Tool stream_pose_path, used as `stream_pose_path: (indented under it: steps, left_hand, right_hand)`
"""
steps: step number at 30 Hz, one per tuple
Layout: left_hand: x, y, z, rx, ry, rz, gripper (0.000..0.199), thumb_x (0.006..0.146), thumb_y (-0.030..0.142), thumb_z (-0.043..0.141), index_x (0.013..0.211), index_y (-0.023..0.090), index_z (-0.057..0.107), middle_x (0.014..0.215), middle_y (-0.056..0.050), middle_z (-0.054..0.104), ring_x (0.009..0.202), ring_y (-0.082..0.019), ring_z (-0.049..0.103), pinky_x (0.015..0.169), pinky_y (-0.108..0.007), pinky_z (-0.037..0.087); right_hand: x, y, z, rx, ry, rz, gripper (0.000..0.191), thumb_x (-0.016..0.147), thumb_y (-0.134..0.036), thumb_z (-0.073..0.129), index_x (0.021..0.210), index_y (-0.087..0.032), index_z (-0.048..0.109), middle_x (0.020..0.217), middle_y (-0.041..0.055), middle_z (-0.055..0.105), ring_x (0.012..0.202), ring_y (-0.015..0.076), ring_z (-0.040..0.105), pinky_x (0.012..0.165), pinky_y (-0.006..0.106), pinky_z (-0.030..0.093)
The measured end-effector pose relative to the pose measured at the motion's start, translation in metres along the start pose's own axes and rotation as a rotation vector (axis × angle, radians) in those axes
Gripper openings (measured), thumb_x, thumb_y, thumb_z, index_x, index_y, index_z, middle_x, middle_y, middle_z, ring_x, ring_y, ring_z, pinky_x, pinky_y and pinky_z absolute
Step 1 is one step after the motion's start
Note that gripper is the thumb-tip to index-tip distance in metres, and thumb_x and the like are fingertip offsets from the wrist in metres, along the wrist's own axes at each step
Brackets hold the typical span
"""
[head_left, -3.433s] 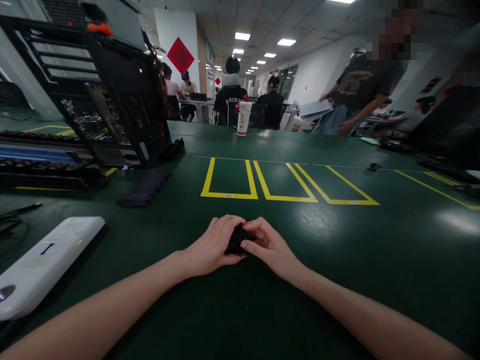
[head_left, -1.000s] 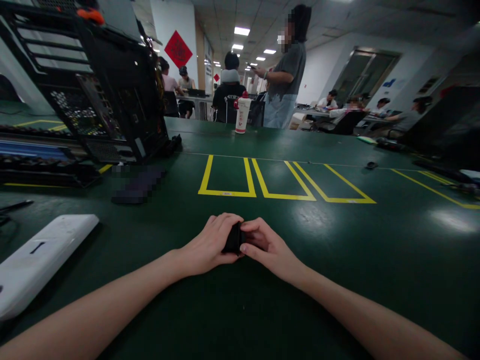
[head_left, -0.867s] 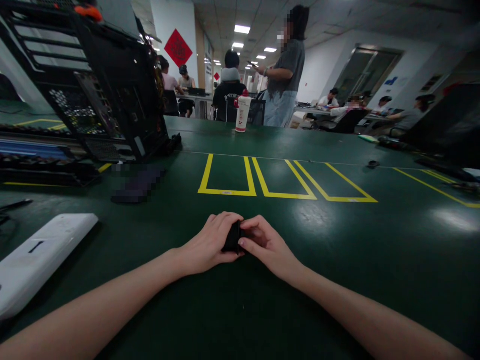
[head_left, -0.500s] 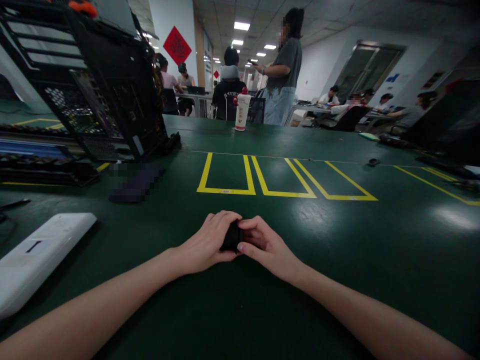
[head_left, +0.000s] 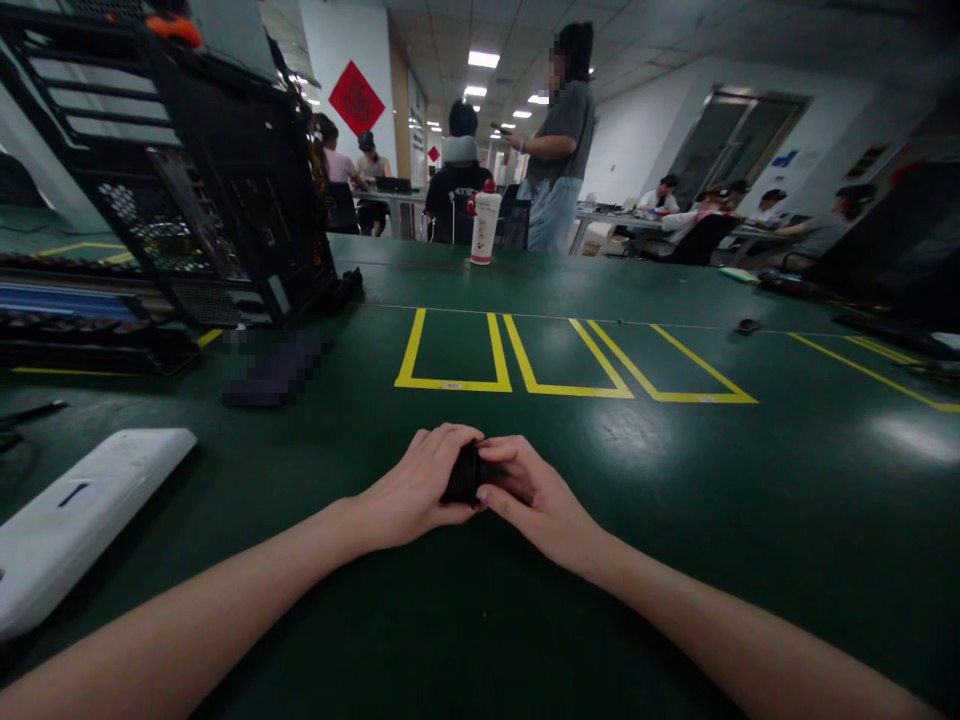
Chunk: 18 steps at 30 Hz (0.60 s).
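Note:
A small black object is held between both hands, low over the green table. Its kind cannot be made out, since fingers cover much of it. My left hand wraps round its left side, fingers over the top and thumb below. From the other side, my right hand grips its edge with curled fingertips and thumb. Beyond the hands, yellow tape outlines mark the tabletop.
An open black computer case stands at the left. In front of it are a dark pixelated item and a white flat device. A white cup stands farther back. People sit and stand behind the table.
The hands and the black object hold nearly the same position. The view has tilted slightly, and the standing person in the background has shifted a little left.

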<state>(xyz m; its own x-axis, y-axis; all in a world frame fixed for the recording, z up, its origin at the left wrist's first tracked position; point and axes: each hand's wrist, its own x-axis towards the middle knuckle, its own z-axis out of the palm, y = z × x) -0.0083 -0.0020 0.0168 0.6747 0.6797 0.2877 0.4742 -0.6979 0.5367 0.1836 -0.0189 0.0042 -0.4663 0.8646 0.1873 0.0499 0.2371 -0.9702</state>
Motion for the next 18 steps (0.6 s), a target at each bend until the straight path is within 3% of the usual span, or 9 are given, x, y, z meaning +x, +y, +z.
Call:
stream_pose_path:
  steps: [4,9,14,18]
  left_hand:
    - [0.001,0.003,-0.003,0.000,-0.021,0.003,0.056,0.079,0.020,0.065,0.122,0.023,0.029,0.119,-0.009,0.045,0.103,-0.025,0.047,0.087,-0.040,0.041]
    - [0.000,0.005,-0.005,-0.011,-0.034,-0.010,0.056,0.079,0.021,0.064,0.123,0.024,0.029,0.118,-0.009,0.045,0.103,-0.026,0.048,0.086,-0.043,0.042]
    - [-0.001,0.001,-0.003,-0.001,-0.025,-0.010,0.056,0.078,0.020,0.064,0.122,0.023,0.029,0.121,-0.009,0.044,0.104,-0.026,0.047,0.087,-0.041,0.041]
    - [-0.001,0.001,-0.003,-0.006,-0.012,0.005,0.058,0.078,0.020,0.064,0.123,0.024,0.029,0.120,-0.008,0.045,0.105,-0.026,0.047,0.087,-0.041,0.041]
  right_hand:
    - [0.003,0.000,0.001,-0.014,0.060,0.017,0.014,0.082,-0.022,0.058,0.096,-0.023,0.053,0.104,0.0021,0.051,0.098,0.0171,0.056,0.084,0.035,0.052]
    - [0.004,-0.006,0.001,-0.009,0.059,0.121,0.025,0.083,-0.023,0.058,0.106,-0.022,0.048,0.107,0.0046,0.054,0.104,0.0193,0.054,0.090,0.040,0.049]
    - [0.001,-0.011,0.001,-0.031,-0.012,0.103,0.022,0.083,-0.020,0.056,0.104,-0.023,0.052,0.108,0.0030,0.052,0.106,0.0185,0.054,0.094,0.039,0.046]
    - [0.000,-0.009,0.004,0.025,0.006,0.078,0.020,0.083,-0.020,0.056,0.102,-0.025,0.051,0.106,0.0016,0.053,0.103,0.0180,0.056,0.088,0.036,0.050]
